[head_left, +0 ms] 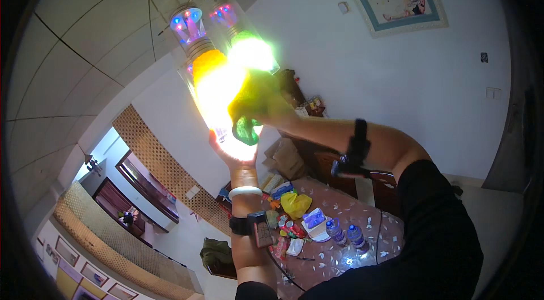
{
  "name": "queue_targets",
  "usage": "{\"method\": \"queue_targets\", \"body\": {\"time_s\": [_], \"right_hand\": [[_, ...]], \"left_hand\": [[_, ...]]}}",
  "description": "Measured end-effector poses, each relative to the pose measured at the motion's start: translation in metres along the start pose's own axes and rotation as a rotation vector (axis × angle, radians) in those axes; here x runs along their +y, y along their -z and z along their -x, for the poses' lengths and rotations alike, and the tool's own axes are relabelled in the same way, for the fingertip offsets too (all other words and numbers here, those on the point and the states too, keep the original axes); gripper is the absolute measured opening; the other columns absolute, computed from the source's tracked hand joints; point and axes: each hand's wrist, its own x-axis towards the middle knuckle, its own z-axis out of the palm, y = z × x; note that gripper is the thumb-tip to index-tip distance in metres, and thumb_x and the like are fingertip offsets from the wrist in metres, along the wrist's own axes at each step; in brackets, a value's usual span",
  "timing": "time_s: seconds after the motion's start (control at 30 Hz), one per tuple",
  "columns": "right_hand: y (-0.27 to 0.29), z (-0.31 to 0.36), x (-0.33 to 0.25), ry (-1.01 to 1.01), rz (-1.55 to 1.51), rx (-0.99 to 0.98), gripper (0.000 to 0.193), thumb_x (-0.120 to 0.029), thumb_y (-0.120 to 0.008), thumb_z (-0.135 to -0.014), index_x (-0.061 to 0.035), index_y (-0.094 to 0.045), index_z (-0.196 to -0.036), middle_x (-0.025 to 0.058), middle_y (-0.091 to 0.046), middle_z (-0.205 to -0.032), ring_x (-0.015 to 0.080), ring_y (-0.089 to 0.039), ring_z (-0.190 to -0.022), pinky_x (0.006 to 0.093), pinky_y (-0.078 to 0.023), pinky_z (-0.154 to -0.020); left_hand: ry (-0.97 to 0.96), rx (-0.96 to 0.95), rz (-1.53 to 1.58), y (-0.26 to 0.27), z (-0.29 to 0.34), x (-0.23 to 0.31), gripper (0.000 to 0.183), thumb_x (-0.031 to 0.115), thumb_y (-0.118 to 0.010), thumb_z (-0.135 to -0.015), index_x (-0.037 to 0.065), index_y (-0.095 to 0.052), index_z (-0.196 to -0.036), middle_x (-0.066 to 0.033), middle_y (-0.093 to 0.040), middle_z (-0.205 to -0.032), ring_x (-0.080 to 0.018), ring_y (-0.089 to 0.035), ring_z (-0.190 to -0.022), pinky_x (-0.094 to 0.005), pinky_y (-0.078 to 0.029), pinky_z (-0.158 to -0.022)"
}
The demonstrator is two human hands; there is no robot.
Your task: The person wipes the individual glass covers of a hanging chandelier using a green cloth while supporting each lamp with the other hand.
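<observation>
Fingers of the right hand (271,106) grasp a green cloth (246,131) at the lit pendant lamp (216,81); those of the left hand (228,151) meet its lower end, closure untellable through glare. Work judged under way, incomplete; finished portion cannot be determined. Lamp: smooth clear cylinder, ribbed collar (200,46). Beside it, a similar cylinder lamp (249,50); below it, crinkled yellow bag (296,205), leaf-patterned tablecloth (362,210)

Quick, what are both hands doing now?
Left hand: at the clear glowing cylindrical lamp; glare hides its grip.
Right hand: closed, holding a crumpled green cloth.
</observation>
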Motion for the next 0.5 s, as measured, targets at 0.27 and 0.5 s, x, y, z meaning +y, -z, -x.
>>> {"method": "queue_targets", "body": {"time_s": [0.27,0.5], "right_hand": [[-0.013,0.004,-0.045,0.124,0.434,-0.141,0.034,-0.019,-0.063,-0.055,-0.0061,-0.047,-0.082,0.006,-0.049,-0.078,0.0191,-0.047,-0.073,0.0282,-0.039,-0.063],[-0.035,-0.063,-0.075,0.248,0.758,-0.205,0.032,-0.02,-0.058,-0.06,-0.0066,-0.047,-0.087,0.0066,-0.048,-0.084,0.0192,-0.045,-0.079,0.028,-0.038,-0.066]], "left_hand": [[-0.258,0.202,-0.32,-0.015,0.003,-0.003,0.066,0.048,-0.047,-0.067,0.005,-0.033,-0.115,-0.0094,-0.038,-0.113,-0.0254,-0.038,-0.102,-0.038,-0.031,-0.085],[0.042,-0.142,0.095,-0.005,0.003,0.012,0.074,0.044,-0.055,-0.059,0.011,-0.027,-0.119,-0.0102,-0.027,-0.121,-0.0301,-0.022,-0.113,-0.0519,-0.017,-0.09]]}}
